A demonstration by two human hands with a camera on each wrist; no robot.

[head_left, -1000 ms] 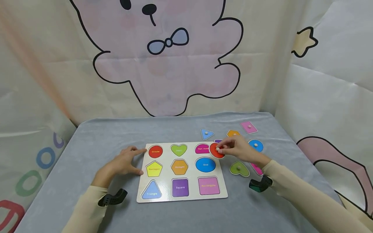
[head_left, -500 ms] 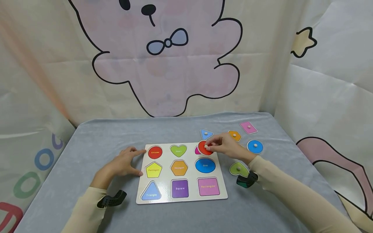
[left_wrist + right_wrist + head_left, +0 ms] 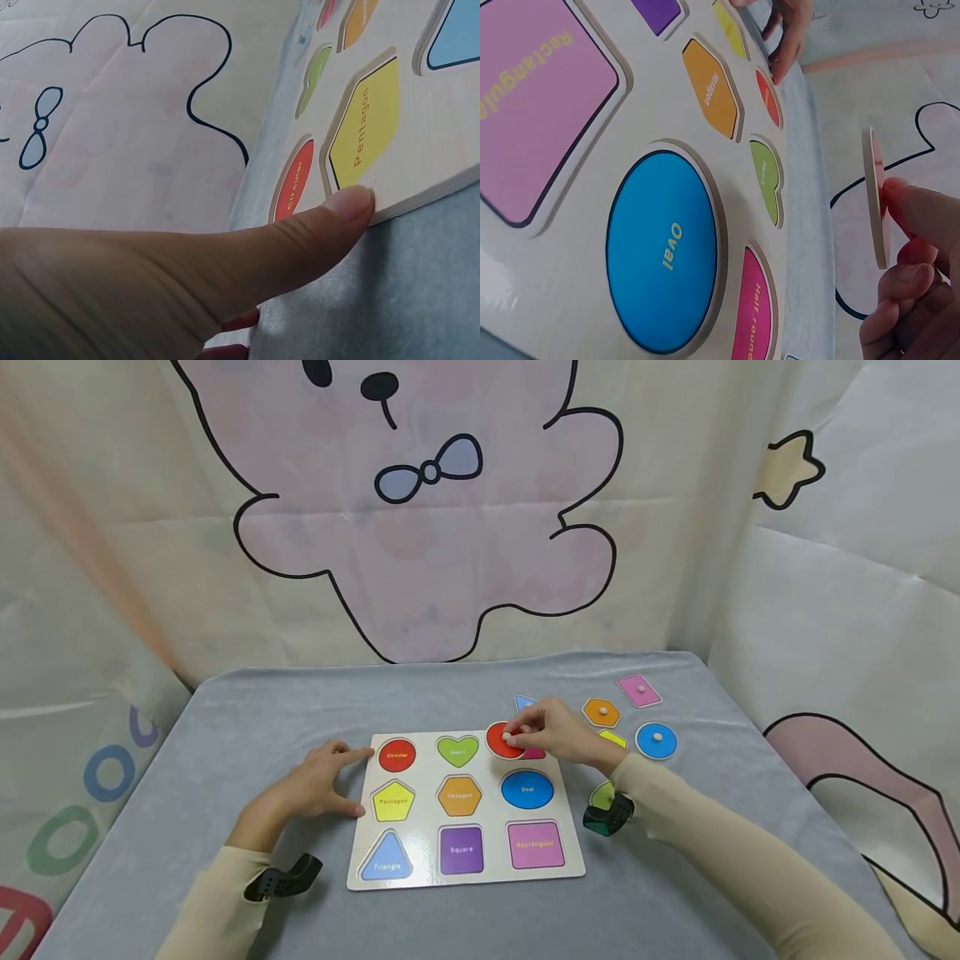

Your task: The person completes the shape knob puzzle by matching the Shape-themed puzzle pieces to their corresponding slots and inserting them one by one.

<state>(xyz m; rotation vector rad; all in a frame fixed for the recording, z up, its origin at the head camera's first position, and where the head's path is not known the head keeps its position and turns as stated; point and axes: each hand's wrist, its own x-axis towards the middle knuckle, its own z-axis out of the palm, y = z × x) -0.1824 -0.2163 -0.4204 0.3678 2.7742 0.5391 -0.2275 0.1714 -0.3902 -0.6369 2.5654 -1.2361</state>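
A white puzzle board (image 3: 420,827) with labelled shape recesses lies on the cloth. My right hand (image 3: 562,735) pinches the small knob of a red round puzzle piece (image 3: 497,737), held over the board's top right, partly covering the half-round recess (image 3: 534,753). In the right wrist view the piece (image 3: 875,199) is seen edge-on, raised above the board. At the board's left edge rests my left hand (image 3: 311,785), thumb and forefinger spread and touching the rim. In the left wrist view the thumb (image 3: 330,225) lies beside the pentagon recess (image 3: 367,124).
Right of the board lie a blue piece (image 3: 656,741), an orange hexagon piece (image 3: 602,712), a pink piece (image 3: 639,691) and a yellow piece (image 3: 612,738). The right arm partly hides a green piece (image 3: 602,795). A blue triangle piece (image 3: 524,702) shows behind the right hand.
My right hand has carried the red round piece leftward, from the board's right edge to above the half-round recess. The left hand has stayed at the board's left edge.
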